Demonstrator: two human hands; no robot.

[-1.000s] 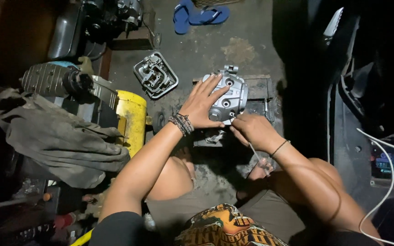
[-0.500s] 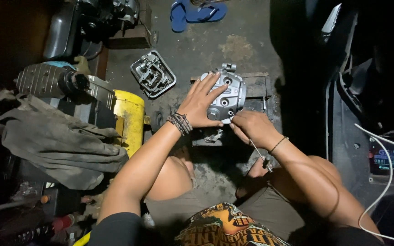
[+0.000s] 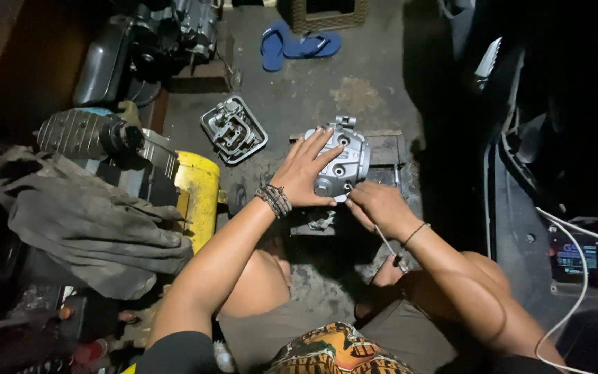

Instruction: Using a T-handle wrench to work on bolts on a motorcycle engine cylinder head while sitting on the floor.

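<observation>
Dim, oil-stained workshop floor (image 3: 354,90). Left hand (image 3: 304,173) spread flat, pressing down grey metal engine cover (image 3: 344,158) to steady it. Right hand (image 3: 381,208), just beside, clenched around thin tool (image 3: 387,246), probably a screwdriver, tip at cover's near edge.

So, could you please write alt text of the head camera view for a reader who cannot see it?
A person's left hand lies flat on a silver cast-metal engine part on a dirty workshop floor, while the right hand works a thin metal tool at its lower edge. Nearby lie a grey metal cover, a yellow canister, grey cloth and blue sandals.
</observation>
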